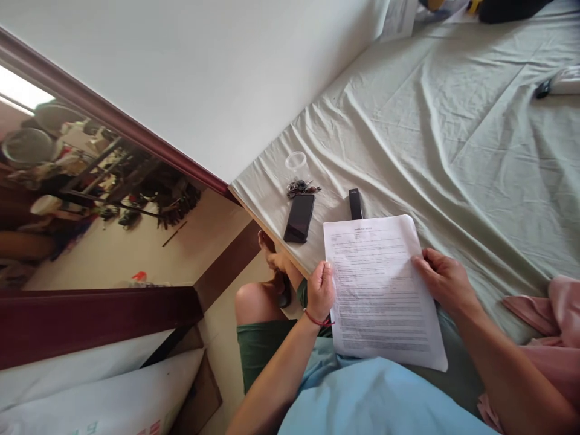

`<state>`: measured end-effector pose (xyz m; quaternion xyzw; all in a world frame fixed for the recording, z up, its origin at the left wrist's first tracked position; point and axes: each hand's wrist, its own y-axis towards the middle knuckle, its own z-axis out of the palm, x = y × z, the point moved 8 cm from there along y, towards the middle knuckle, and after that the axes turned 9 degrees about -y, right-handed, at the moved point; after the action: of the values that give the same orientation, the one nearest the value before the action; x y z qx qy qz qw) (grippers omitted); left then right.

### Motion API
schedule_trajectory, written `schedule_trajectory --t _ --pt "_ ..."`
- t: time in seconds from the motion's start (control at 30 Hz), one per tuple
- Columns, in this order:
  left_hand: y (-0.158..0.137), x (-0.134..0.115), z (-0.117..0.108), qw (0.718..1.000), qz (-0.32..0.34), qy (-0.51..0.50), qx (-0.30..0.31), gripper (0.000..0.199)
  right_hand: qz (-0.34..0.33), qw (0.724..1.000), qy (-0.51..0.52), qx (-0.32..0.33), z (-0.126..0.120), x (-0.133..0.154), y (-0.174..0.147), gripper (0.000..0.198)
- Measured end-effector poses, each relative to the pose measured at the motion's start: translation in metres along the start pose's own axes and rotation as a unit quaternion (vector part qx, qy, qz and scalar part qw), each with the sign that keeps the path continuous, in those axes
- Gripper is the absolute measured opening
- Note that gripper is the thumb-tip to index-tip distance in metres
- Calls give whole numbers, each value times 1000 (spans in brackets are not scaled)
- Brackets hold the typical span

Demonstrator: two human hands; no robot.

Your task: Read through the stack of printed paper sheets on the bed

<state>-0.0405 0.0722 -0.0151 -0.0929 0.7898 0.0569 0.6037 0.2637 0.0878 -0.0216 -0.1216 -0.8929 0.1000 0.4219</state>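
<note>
Printed paper sheets point(380, 290), seemingly a small stack, are held upright over my lap between both hands. My left hand point(321, 291), with a red string at the wrist, is closed on their left edge, thumb on top. On the right edge, my right hand point(446, 279) pinches the paper between thumb and fingers. Just beyond the top edge lies a black stapler-like object point(356, 203), its near end hidden by the paper. Left of that, a black smartphone point(299, 218) rests face up, with a bunch of keys point(301, 188) and a clear plastic cup point(296, 161) behind it.
A pale green sheet point(480, 151) covers the bed I sit on. Pink cloth point(557, 320) lies to my right, and a white object point(566, 80) at the far right. A white wall point(217, 78) borders the bed; a doorway with cluttered shelves point(104, 175) is at left, white sacks point(104, 393) below.
</note>
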Motion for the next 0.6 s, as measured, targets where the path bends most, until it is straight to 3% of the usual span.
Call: schedule_trajectory --t 0.2,0.6 --pt "-1 0 3 1000 -15 3 16 57 -11 1000 -19 -18 -4 5 -1 41" --pt "-7 14 -5 998 -50 32 -7 53 -11 1000 -7 -1 -1 4 0 45"
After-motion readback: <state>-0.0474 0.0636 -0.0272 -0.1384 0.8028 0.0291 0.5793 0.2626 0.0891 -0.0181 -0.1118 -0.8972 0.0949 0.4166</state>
